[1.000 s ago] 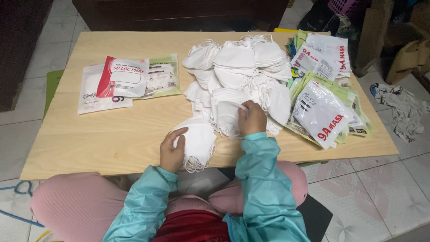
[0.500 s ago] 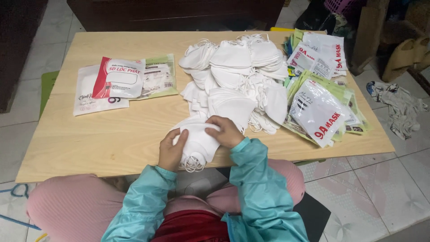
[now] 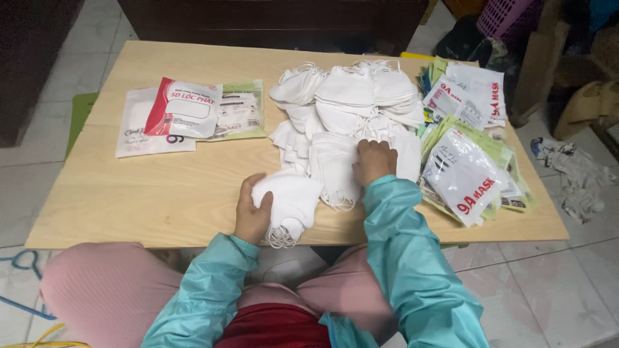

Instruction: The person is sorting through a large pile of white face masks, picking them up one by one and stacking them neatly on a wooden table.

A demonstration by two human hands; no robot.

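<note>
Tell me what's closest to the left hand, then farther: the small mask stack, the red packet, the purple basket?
1. Small mask stack: touching the left hand.
2. Red packet: table's far left.
3. Purple basket: floor, far right.

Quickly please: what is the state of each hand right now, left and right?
Left hand: closed around a small stack of white face masks at the table edge.
Right hand: fingers down on the big mask pile; grip cannot be told.

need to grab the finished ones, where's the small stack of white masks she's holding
In the head view, the small stack of white masks sits at the table's near edge, under the left hand, just left of the big mask pile.
</note>
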